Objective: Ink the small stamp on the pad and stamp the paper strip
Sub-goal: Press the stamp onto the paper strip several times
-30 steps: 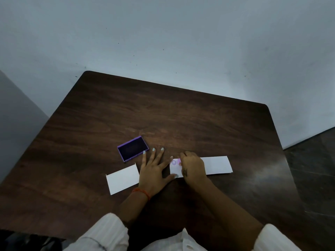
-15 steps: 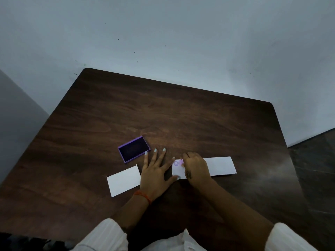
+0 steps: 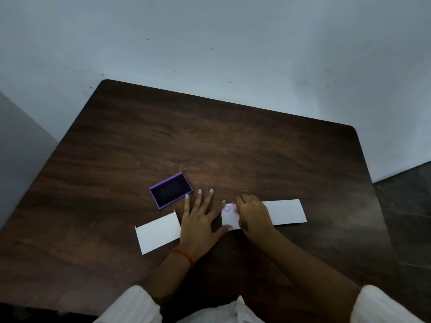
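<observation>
A long white paper strip [image 3: 285,212] lies across the dark wooden table [image 3: 210,141]. My left hand [image 3: 200,220] rests flat on the strip with its fingers spread, hiding the strip's middle; the strip's left end shows at its other side. My right hand [image 3: 253,212] is closed around a small pink stamp [image 3: 234,208], held down on the paper just right of a round purple imprint [image 3: 226,208]. The open purple ink pad [image 3: 171,190] sits to the upper left of my left hand, near its fingertips.
The table's far edge meets a pale wall. A darker floor shows past the right edge. White sleeves and clothing fill the bottom of the view.
My right hand with the stamp has shifted slightly right along the strip, leaving a round purple imprint visible. My left hand stays flat in place.
</observation>
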Available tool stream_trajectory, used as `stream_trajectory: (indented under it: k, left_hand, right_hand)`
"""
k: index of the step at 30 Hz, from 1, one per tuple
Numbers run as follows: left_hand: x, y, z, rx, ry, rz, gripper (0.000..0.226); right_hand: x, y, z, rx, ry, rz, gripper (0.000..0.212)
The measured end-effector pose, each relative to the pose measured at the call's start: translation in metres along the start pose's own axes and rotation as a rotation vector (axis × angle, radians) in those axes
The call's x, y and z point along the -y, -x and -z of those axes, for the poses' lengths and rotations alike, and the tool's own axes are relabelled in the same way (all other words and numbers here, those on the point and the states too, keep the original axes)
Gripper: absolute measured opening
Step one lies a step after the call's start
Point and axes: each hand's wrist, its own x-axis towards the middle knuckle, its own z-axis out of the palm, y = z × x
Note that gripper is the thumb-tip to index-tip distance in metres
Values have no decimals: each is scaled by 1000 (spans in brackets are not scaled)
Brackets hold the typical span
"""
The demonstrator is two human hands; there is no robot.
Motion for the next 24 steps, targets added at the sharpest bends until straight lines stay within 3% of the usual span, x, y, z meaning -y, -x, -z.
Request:
stream_trajectory:
  k: [11,16,18,22,24]
  left_hand:
    - [0,-1,-1,12,-3,11,70]
    - [-1,-1,3,37,-3,13,70]
    - [-2,-1,5,40,3,18,70]
    - [-1,-2,12,52,46,21,75]
    - [0,1,19,25,86,27,77]
  right_hand:
    - [3,3,5,33,17,38,51]
    - [1,-8,18,148,-78,-122,36]
    - [-3,-5,20,97,-279,-164,26]
    - [-10,17,20,-316,-867,-286,9]
    - [-13,21,22,-296,-1115,-475,18]
